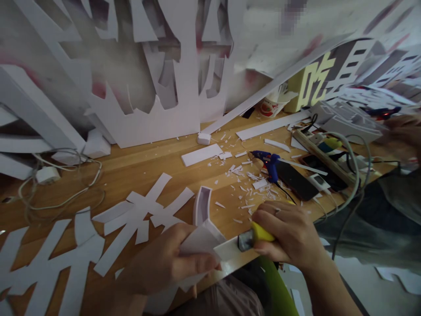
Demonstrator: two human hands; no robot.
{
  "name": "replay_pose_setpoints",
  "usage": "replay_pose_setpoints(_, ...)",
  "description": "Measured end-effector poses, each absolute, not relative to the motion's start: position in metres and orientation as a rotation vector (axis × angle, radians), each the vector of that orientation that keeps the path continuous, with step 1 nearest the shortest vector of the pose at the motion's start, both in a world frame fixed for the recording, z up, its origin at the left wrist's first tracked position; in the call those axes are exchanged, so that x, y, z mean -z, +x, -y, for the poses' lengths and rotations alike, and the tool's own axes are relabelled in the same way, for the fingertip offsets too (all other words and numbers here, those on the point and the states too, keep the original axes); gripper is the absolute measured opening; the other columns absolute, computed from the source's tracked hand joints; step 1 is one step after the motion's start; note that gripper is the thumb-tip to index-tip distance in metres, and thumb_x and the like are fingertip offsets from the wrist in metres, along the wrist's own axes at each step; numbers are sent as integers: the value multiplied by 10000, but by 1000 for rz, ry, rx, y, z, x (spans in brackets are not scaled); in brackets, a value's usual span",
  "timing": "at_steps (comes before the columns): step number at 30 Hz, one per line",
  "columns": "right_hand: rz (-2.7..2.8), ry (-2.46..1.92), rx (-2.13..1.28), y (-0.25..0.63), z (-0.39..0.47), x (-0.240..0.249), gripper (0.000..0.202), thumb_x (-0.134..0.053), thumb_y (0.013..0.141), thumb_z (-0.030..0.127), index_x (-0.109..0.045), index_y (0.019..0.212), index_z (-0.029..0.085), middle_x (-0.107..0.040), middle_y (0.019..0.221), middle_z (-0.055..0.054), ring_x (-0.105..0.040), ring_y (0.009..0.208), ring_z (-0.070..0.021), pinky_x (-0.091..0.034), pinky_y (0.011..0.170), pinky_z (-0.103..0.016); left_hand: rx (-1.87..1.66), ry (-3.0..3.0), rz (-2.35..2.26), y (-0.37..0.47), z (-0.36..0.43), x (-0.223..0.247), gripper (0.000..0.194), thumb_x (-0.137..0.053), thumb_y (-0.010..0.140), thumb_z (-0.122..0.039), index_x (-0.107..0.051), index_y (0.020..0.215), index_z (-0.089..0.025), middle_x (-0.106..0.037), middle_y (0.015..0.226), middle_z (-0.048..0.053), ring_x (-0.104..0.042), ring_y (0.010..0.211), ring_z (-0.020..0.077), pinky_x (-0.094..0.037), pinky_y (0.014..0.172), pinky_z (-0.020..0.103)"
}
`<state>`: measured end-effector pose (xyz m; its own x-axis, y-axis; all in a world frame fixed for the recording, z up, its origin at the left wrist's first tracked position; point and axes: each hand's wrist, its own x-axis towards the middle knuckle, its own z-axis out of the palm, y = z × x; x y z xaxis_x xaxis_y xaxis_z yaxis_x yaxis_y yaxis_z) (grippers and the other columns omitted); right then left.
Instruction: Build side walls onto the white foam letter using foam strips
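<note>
My left hand [164, 263] grips a white foam-board box-like shape [202, 206] with a curved, raised-edge end pointing away from me, near the table's front edge. My right hand [286, 228] is wrapped around the yellow handle of a wide-bladed knife [228, 250]. Its flat blade points left and reaches the side of the white shape by my left thumb; whether it is cutting in, I cannot tell. Flat white cut-out strokes [141, 206] lie on the wooden table beyond my left hand, and a larger white cut-out [59, 263] lies to the left.
A blue glue gun [270, 164] with a glue stick lies among white scraps. Beside it are a dark phone [297, 180] and a power strip [325, 153] with cables. Large white panels [158, 118] stand at the back. Another person's hand [403, 131] is at far right.
</note>
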<state>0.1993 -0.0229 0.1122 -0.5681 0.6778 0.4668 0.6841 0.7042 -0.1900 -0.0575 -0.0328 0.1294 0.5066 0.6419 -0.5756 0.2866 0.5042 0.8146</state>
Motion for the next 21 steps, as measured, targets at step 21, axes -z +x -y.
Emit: replay_pose_setpoints(21, 2042, -2007, -23, 200, 11, -55, 326, -447, 987, 527, -511, 932, 213, -644, 688, -30, -629, 613, -213, -374, 545, -272, -387, 1002, -1156, -54, 41, -119, 290, -704, 757, -470, -711, 810, -186, -716, 775, 21, -630, 643, 138, -521, 548, 213)
